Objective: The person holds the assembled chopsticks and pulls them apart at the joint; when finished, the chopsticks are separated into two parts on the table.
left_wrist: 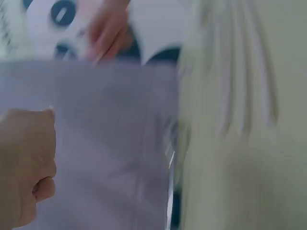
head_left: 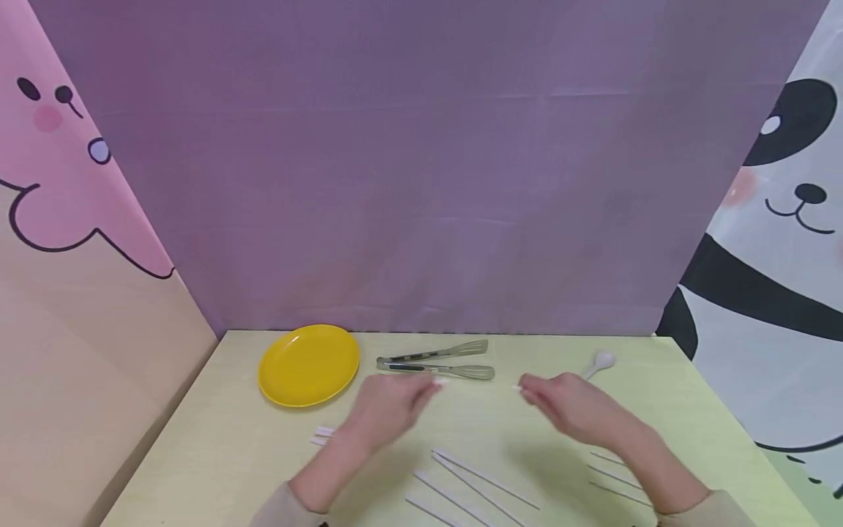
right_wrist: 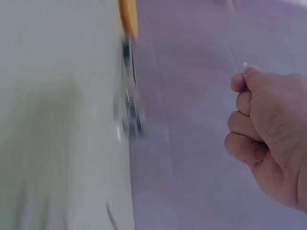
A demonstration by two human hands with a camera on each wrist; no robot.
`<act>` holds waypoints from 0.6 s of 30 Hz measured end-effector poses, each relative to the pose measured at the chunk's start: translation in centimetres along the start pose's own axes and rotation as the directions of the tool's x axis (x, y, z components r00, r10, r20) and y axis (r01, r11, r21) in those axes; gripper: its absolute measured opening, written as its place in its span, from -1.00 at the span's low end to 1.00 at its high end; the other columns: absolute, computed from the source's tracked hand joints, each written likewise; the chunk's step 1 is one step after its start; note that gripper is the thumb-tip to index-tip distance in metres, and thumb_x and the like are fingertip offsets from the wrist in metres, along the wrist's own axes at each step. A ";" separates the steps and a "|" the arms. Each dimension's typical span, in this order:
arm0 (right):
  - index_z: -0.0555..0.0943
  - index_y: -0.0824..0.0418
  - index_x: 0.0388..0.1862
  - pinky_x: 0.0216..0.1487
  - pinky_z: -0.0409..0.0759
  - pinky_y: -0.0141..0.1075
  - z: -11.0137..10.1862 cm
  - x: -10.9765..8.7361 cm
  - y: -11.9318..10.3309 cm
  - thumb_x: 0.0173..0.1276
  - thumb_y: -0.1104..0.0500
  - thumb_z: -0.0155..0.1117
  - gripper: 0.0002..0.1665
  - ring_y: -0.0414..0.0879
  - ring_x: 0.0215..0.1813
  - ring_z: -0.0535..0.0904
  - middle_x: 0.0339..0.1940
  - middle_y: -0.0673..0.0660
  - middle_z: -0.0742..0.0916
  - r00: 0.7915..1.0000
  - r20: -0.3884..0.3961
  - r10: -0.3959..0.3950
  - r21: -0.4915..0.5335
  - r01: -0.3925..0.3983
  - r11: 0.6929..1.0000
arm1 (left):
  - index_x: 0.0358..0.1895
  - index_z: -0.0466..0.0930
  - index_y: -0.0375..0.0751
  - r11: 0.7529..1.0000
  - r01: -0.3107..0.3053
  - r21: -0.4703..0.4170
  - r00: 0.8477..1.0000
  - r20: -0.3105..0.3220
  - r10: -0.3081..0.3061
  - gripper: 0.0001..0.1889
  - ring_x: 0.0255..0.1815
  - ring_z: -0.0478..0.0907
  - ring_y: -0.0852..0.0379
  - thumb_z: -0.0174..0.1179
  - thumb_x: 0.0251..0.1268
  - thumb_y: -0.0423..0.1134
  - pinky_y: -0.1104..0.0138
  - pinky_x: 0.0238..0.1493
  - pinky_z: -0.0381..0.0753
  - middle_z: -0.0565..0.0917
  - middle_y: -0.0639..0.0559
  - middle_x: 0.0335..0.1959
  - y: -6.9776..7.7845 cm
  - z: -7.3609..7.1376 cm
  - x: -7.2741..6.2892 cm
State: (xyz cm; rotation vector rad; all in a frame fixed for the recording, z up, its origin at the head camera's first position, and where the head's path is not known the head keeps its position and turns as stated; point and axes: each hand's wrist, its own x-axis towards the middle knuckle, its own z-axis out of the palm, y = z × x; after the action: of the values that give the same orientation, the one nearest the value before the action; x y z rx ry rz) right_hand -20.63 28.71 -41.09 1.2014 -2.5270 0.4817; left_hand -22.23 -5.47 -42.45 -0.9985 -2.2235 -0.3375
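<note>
A person's left hand (head_left: 388,406) and right hand (head_left: 576,406) are raised above a pale yellow-green counter (head_left: 197,439), well apart from each other; the left hand's fingers are curled, thumb and forefinger pinching a tiny white piece (head_left: 441,381); the right hand, its fingers likewise folded in, pinches a small white tip (head_left: 517,388); how long either bit is, mostly hidden and blurred as they are, I cannot fairly tell.

On the counter below, between the forearms, lie four thin white sticks (head_left: 451,499), fanned at a slant; three slender pale sticks (head_left: 615,476) lie beside the right forearm, and short white stick ends (head_left: 326,430) show beside the left wrist, partly covered by it; beyond the hands rest silver metal tongs (head_left: 424,368), spread in a V, with a round yellow plate (head_left: 309,366) to their left; a white spoon (head_left: 602,359) shows just behind the right hand; a purple cloth (head_left: 421,183) hangs at the back.
</note>
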 end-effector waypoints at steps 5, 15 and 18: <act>0.42 -0.10 -0.32 -0.39 0.12 -0.59 -3.1 -5.6 3.0 0.39 0.42 0.39 -0.54 -0.56 -0.48 0.07 -0.48 -0.40 0.18 0.984 -0.116 0.137 -0.080 -0.147 0.986 | -0.49 0.38 0.01 0.976 0.219 -0.015 0.976 -0.009 -0.219 -0.62 -0.64 0.06 0.39 0.44 0.36 -0.21 0.52 -0.57 0.00 0.16 0.29 -0.69 -6.0 -4.5 -4.3; 0.47 -0.12 -0.23 -0.35 0.16 -0.60 -3.6 -8.6 3.9 0.45 0.44 0.31 -0.58 -0.56 -0.48 0.04 -0.47 -0.42 0.27 0.980 -0.070 0.187 -0.059 -0.192 0.980 | -0.49 0.39 0.13 0.950 0.269 -0.160 0.958 0.149 -0.246 -0.62 -0.55 0.10 0.51 0.40 0.39 -0.27 0.55 -0.52 0.19 0.19 0.39 -0.60 -8.1 -6.3 -9.6; 0.50 -0.07 -0.13 -0.38 0.15 -0.64 -3.2 -8.9 3.9 0.42 0.45 0.34 -0.59 -0.58 -0.48 -0.01 -0.48 -0.42 0.22 0.982 -0.075 0.176 -0.046 -0.179 0.983 | -0.43 0.50 0.11 0.946 0.267 -0.181 0.954 0.185 -0.234 -0.71 -0.48 0.22 0.52 0.36 0.43 -0.29 0.55 -0.46 0.34 0.34 0.41 -0.53 -7.9 -5.8 -10.3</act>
State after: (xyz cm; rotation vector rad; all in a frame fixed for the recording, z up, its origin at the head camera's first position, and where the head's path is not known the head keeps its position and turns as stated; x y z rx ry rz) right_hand -17.95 38.52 -42.45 0.9279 -2.5809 0.4870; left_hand -20.31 -19.40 -44.74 -0.8703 -2.5104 -0.6309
